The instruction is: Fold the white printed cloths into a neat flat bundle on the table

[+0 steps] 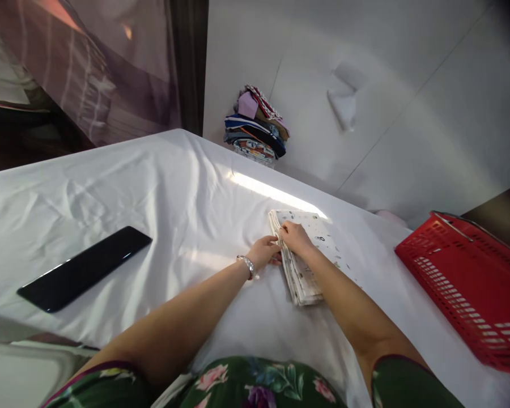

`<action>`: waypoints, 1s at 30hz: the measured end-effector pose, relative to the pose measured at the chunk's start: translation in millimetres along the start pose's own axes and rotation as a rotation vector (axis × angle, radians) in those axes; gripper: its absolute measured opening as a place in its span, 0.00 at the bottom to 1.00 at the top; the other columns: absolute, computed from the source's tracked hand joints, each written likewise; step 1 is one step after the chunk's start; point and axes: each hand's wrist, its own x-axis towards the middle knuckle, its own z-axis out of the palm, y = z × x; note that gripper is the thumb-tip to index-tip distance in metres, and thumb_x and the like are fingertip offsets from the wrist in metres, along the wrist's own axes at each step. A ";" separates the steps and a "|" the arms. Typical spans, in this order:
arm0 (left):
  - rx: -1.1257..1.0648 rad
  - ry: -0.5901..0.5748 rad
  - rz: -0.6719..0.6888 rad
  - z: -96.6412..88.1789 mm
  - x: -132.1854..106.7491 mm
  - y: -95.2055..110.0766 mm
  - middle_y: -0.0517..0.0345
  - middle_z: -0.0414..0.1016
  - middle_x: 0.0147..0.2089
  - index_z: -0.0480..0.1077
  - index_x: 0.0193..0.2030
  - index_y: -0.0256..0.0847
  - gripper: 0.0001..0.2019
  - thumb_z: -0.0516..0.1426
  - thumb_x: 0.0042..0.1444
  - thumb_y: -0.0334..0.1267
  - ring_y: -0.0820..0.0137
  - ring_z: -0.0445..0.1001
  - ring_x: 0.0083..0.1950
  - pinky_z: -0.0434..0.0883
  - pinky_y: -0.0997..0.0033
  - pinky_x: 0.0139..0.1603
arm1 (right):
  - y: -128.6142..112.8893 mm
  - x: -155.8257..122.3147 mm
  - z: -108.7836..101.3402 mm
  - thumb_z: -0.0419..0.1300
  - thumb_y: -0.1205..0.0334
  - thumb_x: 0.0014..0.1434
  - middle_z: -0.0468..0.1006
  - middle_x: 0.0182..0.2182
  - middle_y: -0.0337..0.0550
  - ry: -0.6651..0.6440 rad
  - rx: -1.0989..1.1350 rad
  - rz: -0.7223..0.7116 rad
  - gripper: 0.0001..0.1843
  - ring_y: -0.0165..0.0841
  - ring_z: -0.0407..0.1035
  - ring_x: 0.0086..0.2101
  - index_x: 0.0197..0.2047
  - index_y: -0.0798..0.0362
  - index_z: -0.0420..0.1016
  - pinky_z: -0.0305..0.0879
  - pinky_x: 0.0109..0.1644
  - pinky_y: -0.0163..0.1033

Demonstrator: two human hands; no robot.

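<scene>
A white cloth with small scattered prints [318, 226], folded into a thick layered bundle, lies on the white-covered table. At its left edge my left hand [263, 253], with a bracelet at the wrist, has its fingers curled against the stacked layers. My right hand [295, 238] rests over the top of the same edge, fingers closed in a pinch on the fabric. The two hands almost meet there. My right forearm hides part of the cloth's lower right side, and some fingertips are out of sight among the folds.
A glossy black flat panel [85, 269] lies left on the wrinkled white tablecloth [187, 192]. At right stands a red plastic basket [471, 283]. Beyond the table's far edge is a pile of folded clothes [255, 127] on the tiled floor [386, 68]. Sheer curtains [140, 68] hang at upper left.
</scene>
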 end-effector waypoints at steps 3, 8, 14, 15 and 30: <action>-0.003 0.010 0.000 0.8 -0.1 0.6 0.59 0.69 0.28 0.62 0.48 0.33 0.18 0.59 0.50 0.31 0.74 0.72 0.25 0.73 0.73 0.26 | -2.3 2.6 1.4 0.47 0.65 0.58 0.76 0.34 0.42 0.015 0.012 -0.014 0.11 0.32 0.68 0.36 0.36 0.52 0.70 0.54 0.37 0.33; -0.020 0.017 -0.006 2.2 -2.2 3.6 0.61 0.68 0.26 0.63 0.48 0.31 0.17 0.59 0.50 0.30 0.74 0.71 0.24 0.73 0.72 0.25 | -5.4 -0.3 1.4 0.49 0.62 0.59 0.76 0.33 0.43 0.000 0.029 -0.022 0.10 0.32 0.68 0.35 0.36 0.52 0.70 0.54 0.36 0.33; -0.013 -0.023 0.006 1.2 -4.7 4.4 0.60 0.70 0.26 0.64 0.44 0.33 0.17 0.61 0.46 0.28 0.75 0.71 0.25 0.72 0.74 0.25 | -3.1 -35.3 -12.2 0.51 0.55 0.59 0.74 0.36 0.46 -0.079 -0.042 0.004 0.12 0.35 0.67 0.37 0.40 0.53 0.68 0.54 0.35 0.34; -0.016 -0.012 0.003 1.3 -4.7 4.2 0.60 0.70 0.26 0.64 0.44 0.33 0.18 0.61 0.46 0.28 0.74 0.71 0.25 0.72 0.74 0.25 | -2.4 -44.5 -14.5 0.50 0.56 0.59 0.74 0.37 0.45 -0.095 -0.052 0.015 0.12 0.34 0.67 0.38 0.40 0.53 0.68 0.54 0.35 0.35; 0.005 0.000 0.023 1.3 -6.4 3.5 0.56 0.72 0.27 0.61 0.47 0.31 0.18 0.59 0.49 0.28 0.71 0.73 0.27 0.73 0.71 0.27 | -0.1 -103.0 -12.3 0.47 0.70 0.57 0.73 0.39 0.43 -0.012 0.100 -0.060 0.12 0.32 0.66 0.42 0.42 0.52 0.67 0.56 0.43 0.33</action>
